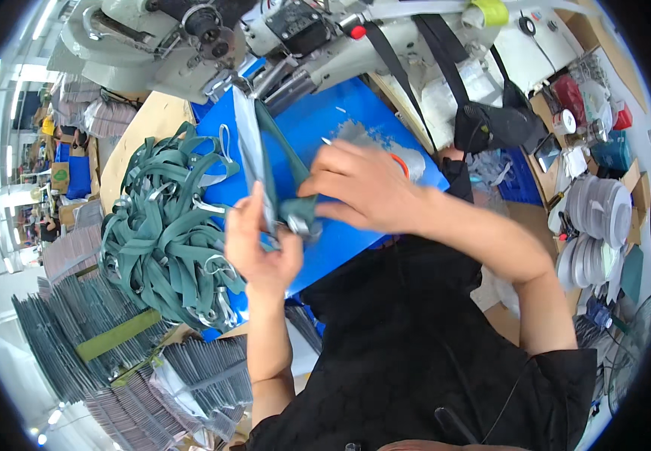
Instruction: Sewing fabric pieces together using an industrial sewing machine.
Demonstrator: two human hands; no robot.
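Note:
A green fabric strap [283, 143] and a pale grey strip [248, 135] run from the sewing machine's metal guide [284, 83] down to my hands. My left hand [261, 244] pinches the strap's lower part, beside a shiny, blurred bit that may be a metal buckle [298, 224]. My right hand [363, 184] is closed on a folded part of the green strap just to the right. A small white tip [326, 140] shows above its knuckles; what it belongs to is hidden. Behind that hand lies an orange-edged round thing [399, 164], partly covered.
A large heap of green straps [168, 225] with metal pieces covers the left of the blue work surface [340, 248]. Bundled stacks of grey-green pieces [70, 331] stand at lower left. Black straps [446, 60] hang at upper right. Rolls of pale tape [600, 207] sit far right.

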